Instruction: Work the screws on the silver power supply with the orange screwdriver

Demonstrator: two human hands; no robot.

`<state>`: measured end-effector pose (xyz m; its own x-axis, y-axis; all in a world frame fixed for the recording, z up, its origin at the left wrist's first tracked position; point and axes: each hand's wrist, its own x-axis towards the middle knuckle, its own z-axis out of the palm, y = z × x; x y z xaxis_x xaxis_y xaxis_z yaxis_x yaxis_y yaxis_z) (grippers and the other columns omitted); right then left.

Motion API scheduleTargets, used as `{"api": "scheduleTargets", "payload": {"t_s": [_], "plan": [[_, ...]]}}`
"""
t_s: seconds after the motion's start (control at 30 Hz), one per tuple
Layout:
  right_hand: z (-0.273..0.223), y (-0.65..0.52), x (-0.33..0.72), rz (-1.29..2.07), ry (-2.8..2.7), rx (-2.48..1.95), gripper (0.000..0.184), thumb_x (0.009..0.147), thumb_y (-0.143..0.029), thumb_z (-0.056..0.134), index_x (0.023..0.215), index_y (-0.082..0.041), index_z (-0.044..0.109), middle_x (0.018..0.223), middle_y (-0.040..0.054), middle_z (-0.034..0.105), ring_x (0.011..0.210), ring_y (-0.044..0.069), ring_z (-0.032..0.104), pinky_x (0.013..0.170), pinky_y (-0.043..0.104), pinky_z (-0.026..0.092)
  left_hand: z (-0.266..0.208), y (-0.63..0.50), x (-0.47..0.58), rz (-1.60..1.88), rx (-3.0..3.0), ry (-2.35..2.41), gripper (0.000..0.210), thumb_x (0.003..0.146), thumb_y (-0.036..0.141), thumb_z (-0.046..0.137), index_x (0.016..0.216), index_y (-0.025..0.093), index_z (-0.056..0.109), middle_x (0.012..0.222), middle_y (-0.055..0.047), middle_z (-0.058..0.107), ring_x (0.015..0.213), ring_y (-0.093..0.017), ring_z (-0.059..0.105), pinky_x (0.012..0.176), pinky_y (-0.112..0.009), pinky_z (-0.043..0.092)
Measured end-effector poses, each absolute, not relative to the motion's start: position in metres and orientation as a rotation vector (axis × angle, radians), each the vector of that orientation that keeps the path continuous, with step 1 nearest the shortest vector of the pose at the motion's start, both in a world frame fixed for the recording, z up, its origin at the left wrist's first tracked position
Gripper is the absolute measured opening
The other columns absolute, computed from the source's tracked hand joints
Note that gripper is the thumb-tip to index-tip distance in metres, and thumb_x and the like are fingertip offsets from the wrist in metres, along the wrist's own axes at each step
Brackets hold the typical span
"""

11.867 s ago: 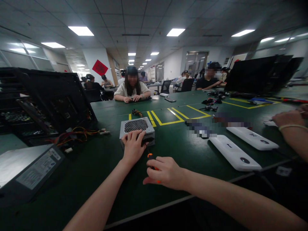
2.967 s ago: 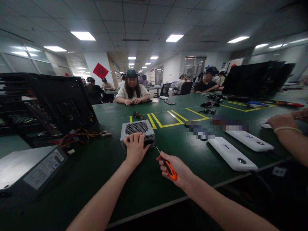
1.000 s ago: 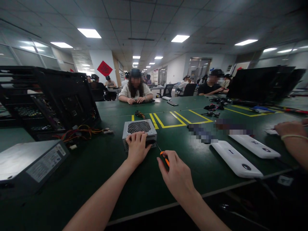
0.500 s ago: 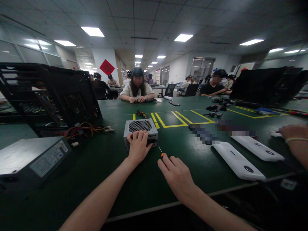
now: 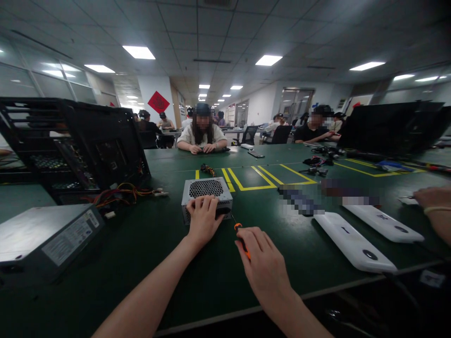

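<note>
A grey metal computer power supply (image 5: pixel 206 188) with a honeycomb vent on top stands on the green table ahead of me. My left hand (image 5: pixel 203 219) is closed over its near edge, fingers on the top and thumb towards the right corner, hiding much of the front face. In my right hand (image 5: pixel 265 265) is a screwdriver (image 5: pixel 238 227) with an orange and black handle. Its thin shaft points up and left to the power supply's near right corner; whether the tip touches a screw cannot be made out. A bundle of cables (image 5: pixel 208 170) lies behind the power supply.
On the left are an open black computer case (image 5: pixel 102 150), loose wires (image 5: pixel 121 191) and a larger power supply (image 5: pixel 52 234). Two white devices (image 5: pixel 352 241) lie at right, near another person's hand (image 5: pixel 435 202). A person (image 5: pixel 202 131) sits across the table (image 5: pixel 169 272).
My right hand has shifted slightly down and right, its grip further back so more of the orange handle shows. My left hand stays on the power supply. The view has tilted slightly.
</note>
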<state>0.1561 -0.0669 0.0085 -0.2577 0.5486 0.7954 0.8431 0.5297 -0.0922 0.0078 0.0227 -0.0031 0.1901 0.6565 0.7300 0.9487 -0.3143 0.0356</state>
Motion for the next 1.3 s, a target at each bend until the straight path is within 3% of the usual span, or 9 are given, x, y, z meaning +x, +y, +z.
{"api": "scheduleTargets", "payload": {"t_s": [0.1, 0.17, 0.3, 0.43, 0.6, 0.67, 0.87, 1.1, 1.3], "plan": [[0.004, -0.066, 0.153, -0.42, -1.927, -0.998, 0.015, 0.086, -0.009, 0.041, 0.083, -0.017, 0.053, 0.085, 0.0057, 0.06, 0.08, 0.017, 0.055, 0.075, 0.03, 0.045, -0.003, 0.023, 0.008, -0.928, -2.052, -1.5, 0.039, 0.072, 0.032, 0.062, 0.108, 0.02, 0.051, 0.114, -0.009, 0.055, 0.107, -0.027, 0.041, 0.09, -0.048, 0.025], [0.005, -0.065, 0.155, -0.407, -1.859, -1.031, 0.009, 0.087, -0.02, 0.046, 0.087, -0.016, 0.054, 0.091, 0.0088, 0.059, 0.082, 0.018, 0.055, 0.072, 0.03, 0.045, -0.003, 0.023, 0.008, -0.942, -2.052, -1.492, 0.039, 0.072, 0.032, 0.062, 0.108, 0.021, 0.051, 0.113, -0.009, 0.056, 0.106, -0.027, 0.041, 0.09, -0.047, 0.026], [0.008, -0.062, 0.169, -0.413, -1.757, -1.229, 0.026, 0.087, -0.04, 0.046, 0.09, -0.015, 0.054, 0.079, 0.0069, 0.059, 0.067, 0.018, 0.053, 0.061, 0.029, 0.039, -0.003, 0.023, 0.008, -0.958, -2.044, -1.491, 0.037, 0.072, 0.032, 0.062, 0.107, 0.022, 0.052, 0.113, -0.008, 0.055, 0.107, -0.028, 0.041, 0.089, -0.047, 0.027], [0.005, -0.057, 0.181, -0.47, -1.746, -1.195, 0.015, 0.088, -0.027, 0.046, 0.085, -0.015, 0.054, 0.065, 0.0013, 0.056, 0.056, 0.014, 0.048, 0.061, 0.028, 0.033, -0.003, 0.023, 0.007, -0.956, -2.047, -1.489, 0.038, 0.072, 0.032, 0.062, 0.107, 0.021, 0.051, 0.114, -0.008, 0.055, 0.107, -0.027, 0.041, 0.09, -0.047, 0.027], [-0.003, -0.059, 0.175, -0.498, -1.981, -1.061, 0.015, 0.083, -0.017, 0.045, 0.072, -0.018, 0.055, 0.067, 0.0026, 0.053, 0.064, 0.016, 0.045, 0.065, 0.03, 0.031, -0.003, 0.023, 0.007, -0.955, -2.05, -1.481, 0.038, 0.072, 0.033, 0.062, 0.106, 0.02, 0.051, 0.114, -0.008, 0.055, 0.106, -0.027, 0.042, 0.09, -0.047, 0.027], [-0.003, -0.062, 0.173, -0.453, -2.055, -1.067, 0.015, 0.082, -0.019, 0.045, 0.073, -0.019, 0.057, 0.07, 0.0036, 0.054, 0.067, 0.017, 0.046, 0.066, 0.031, 0.032, -0.003, 0.023, 0.007, -0.957, -2.049, -1.48, 0.038, 0.072, 0.033, 0.062, 0.107, 0.02, 0.051, 0.113, -0.008, 0.055, 0.106, -0.027, 0.042, 0.09, -0.047, 0.027], [-0.002, -0.065, 0.175, -0.185, -1.958, -1.177, 0.025, 0.088, -0.03, 0.041, 0.105, -0.014, 0.05, 0.074, 0.0028, 0.06, 0.059, 0.014, 0.053, 0.059, 0.027, 0.037, -0.004, 0.025, 0.006, -0.99, -2.075, -1.393, 0.038, 0.073, 0.028, 0.061, 0.107, 0.017, 0.049, 0.116, -0.013, 0.052, 0.115, -0.026, 0.041, 0.096, -0.046, 0.024], [-0.006, -0.063, 0.173, -0.189, -2.11, -1.096, 0.014, 0.079, -0.012, 0.042, 0.083, -0.018, 0.055, 0.075, 0.0036, 0.056, 0.069, 0.017, 0.052, 0.064, 0.03, 0.037, -0.004, 0.024, 0.009, -0.941, -2.053, -1.444, 0.043, 0.074, 0.034, 0.06, 0.111, 0.017, 0.047, 0.114, -0.013, 0.051, 0.11, -0.027, 0.041, 0.09, -0.045, 0.027], [0.003, -0.062, 0.174, -0.065, -2.124, -1.106, 0.011, 0.082, -0.029, 0.051, 0.085, -0.02, 0.056, 0.079, 0.0035, 0.058, 0.074, 0.018, 0.054, 0.067, 0.031, 0.042, -0.004, 0.025, 0.009, -0.883, -2.053, -1.466, 0.049, 0.074, 0.036, 0.059, 0.119, 0.024, 0.045, 0.113, -0.01, 0.049, 0.108, -0.026, 0.042, 0.087, -0.045, 0.028]]}}
